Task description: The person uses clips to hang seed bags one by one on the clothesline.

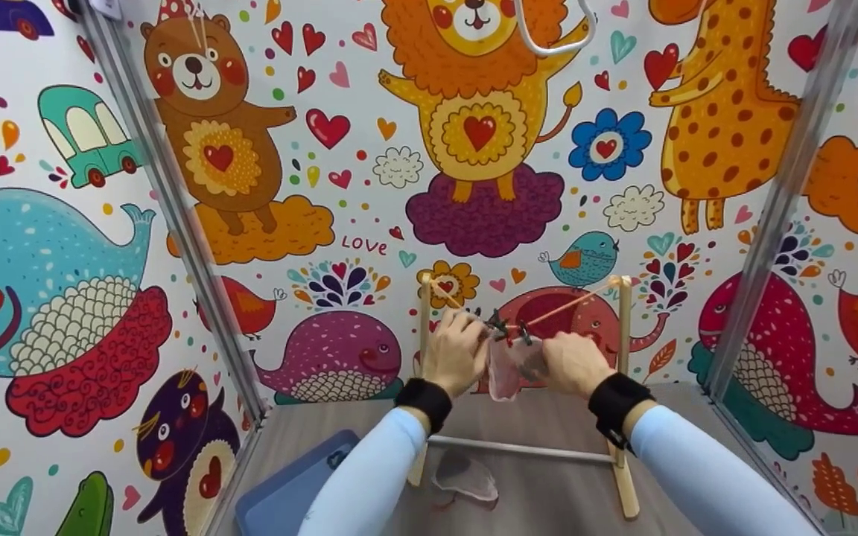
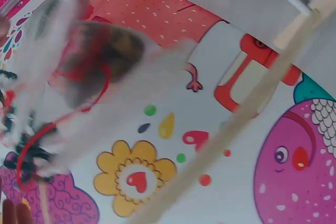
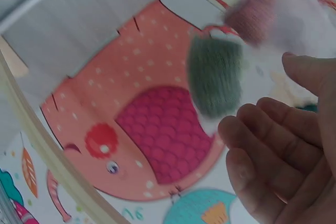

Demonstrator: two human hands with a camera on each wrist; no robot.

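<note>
An orange cord [image 1: 559,309] runs between two wooden posts and sags in the middle, where several dark green clips [image 2: 29,153] sit. Sheer pouches [image 1: 504,372] hang beneath them; one with dark contents and a red drawstring [image 2: 89,107] looks blurred in the left wrist view. My left hand [image 1: 457,353] is raised beside the clips, thumb and fingertips apart at the view's edge. On the other side, my right hand [image 3: 283,145] has loosely bent fingers, thumb apart, beside a green-filled pouch [image 3: 215,74]. Nothing shows in its grasp.
Another sheer pouch [image 1: 465,476] lies on the table below the stand's metal crossbar [image 1: 526,449]. A blue tray [image 1: 280,484] sits at the left, a dark item in it. The right wooden post [image 1: 624,335] stands close to my right wrist. Printed walls surround the table.
</note>
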